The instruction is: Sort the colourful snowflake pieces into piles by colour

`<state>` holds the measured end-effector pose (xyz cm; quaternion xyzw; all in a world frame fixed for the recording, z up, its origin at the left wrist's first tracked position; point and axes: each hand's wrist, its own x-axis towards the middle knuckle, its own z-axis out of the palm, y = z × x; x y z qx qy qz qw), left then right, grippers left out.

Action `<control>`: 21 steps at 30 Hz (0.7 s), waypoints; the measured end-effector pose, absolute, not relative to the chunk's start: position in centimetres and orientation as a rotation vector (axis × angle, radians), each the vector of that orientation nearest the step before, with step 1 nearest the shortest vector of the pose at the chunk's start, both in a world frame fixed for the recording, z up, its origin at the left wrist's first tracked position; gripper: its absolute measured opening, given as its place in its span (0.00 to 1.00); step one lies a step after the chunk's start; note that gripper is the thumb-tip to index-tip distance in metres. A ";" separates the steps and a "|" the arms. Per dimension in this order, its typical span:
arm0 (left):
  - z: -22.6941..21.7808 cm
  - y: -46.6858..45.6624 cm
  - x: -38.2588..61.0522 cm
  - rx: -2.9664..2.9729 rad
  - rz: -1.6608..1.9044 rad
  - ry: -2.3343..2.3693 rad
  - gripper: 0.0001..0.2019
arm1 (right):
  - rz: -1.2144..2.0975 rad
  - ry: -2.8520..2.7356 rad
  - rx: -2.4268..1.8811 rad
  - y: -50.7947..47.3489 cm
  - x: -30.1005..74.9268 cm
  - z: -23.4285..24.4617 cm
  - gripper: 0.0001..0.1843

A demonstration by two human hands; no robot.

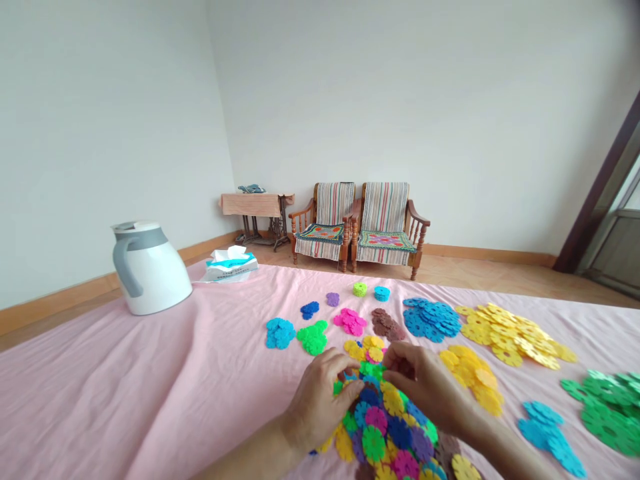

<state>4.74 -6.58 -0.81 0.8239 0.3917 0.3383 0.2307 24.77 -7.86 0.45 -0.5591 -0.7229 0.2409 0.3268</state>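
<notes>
A mixed heap of flat notched plastic discs (376,419) in many colours lies on the pink cloth in front of me. My left hand (325,393) reaches over its left side, thumb and fingers apart around some discs at the upper edge. On the opposite side, my right hand (425,380) has its fingers curled towards the thumb; whatever is between them is hidden. Green discs (371,369) show between the two hands. Just beyond the fingertips sits a small group of yellow discs (373,341), with a bit of pink among them.
Single-colour piles surround the heap: light blue (280,333), bright green (313,338), pink (351,321), brown (386,324), blue (432,319), yellow (510,333) and dark green (613,410). A white jug (155,277) and a tissue pack (231,265) stand left. Two armchairs (384,220) are beyond.
</notes>
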 end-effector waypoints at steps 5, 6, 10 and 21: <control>-0.6 -6.8 5.0 2.238 0.962 1.018 0.05 | 0.600 -1.898 -1.393 -8.8 21.7 -0.4 0.03; -0.7 -6.6 4.9 2.231 0.971 1.024 0.06 | 0.589 -1.889 -1.401 -8.9 21.6 -0.4 0.01; -1.5 -4.3 3.8 2.193 1.100 1.199 0.05 | 0.544 -1.810 -1.451 -8.2 22.8 -0.9 0.05; -3.5 0.0 1.7 2.184 1.110 1.489 0.09 | 0.583 -1.652 -1.529 -5.8 26.7 -3.3 0.11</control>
